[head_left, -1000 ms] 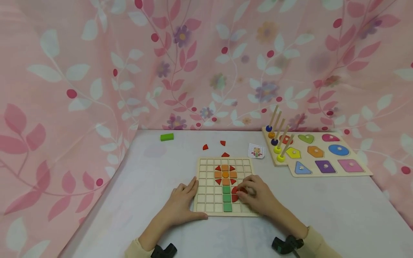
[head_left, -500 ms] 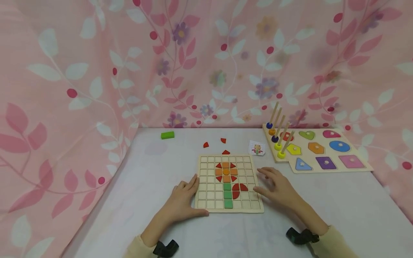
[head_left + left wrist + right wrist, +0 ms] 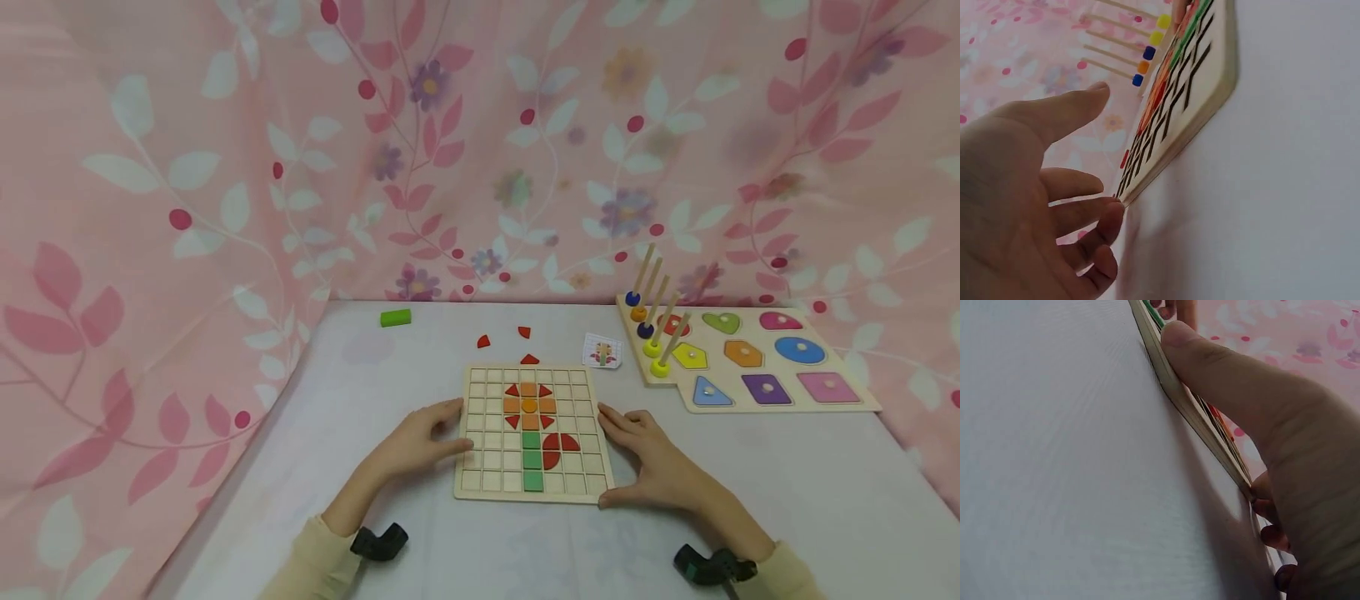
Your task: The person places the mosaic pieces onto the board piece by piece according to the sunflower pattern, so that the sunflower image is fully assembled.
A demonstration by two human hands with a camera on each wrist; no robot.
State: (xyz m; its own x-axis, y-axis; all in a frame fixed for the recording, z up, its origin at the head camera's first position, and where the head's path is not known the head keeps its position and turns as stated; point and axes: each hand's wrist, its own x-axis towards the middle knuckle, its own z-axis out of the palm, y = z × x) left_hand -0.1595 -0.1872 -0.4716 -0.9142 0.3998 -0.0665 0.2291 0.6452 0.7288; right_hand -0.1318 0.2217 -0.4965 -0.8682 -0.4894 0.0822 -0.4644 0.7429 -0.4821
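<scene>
A square wooden grid board lies on the table between both hands. On it, orange squares and red triangles surround an orange disc. Below run green squares, with red quarter-circle pieces to their right. My left hand is at the board's left side; in the left wrist view its fingertips touch the edge while the thumb stands raised. Along the right side, my right hand rests straight fingers against the edge. Its thumb touches the near right corner.
Beyond the board lie loose red pieces, a small picture card and a green block. At the back right stands a wooden shape puzzle with pegs carrying coloured beads. A floral curtain closes off the back.
My right hand has left the red pieces and moved to the board's right edge, thumb now at the near corner. The left hand has shifted forward, its thumb off the near left corner.
</scene>
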